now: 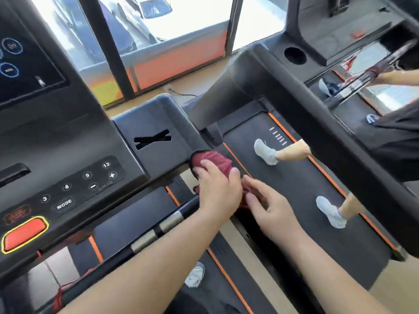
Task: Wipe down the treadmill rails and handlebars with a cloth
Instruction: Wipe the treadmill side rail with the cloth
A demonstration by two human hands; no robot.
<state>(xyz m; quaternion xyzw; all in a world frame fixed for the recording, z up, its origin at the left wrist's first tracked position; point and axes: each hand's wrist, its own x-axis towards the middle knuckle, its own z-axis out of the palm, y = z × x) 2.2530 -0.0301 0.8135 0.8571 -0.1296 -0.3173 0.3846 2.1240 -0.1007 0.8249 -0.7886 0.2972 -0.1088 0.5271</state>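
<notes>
A dark red cloth (209,160) lies bunched over the right front corner of the treadmill console (145,155), where the handlebar (158,230) with its two silver sensor bands meets it. My left hand (218,192) presses down on the cloth, fingers spread over it. My right hand (269,209) is just to the right, with its fingertips pinching the cloth's hanging lower edge. The part of the handlebar under the cloth is hidden.
The console panel (68,191) with number buttons and a red stop button (23,233) is at the left. On the neighbouring treadmill belt (301,189) another person walks in white shoes (264,151). That machine's thick black rail (317,123) crosses at the right. Windows are ahead.
</notes>
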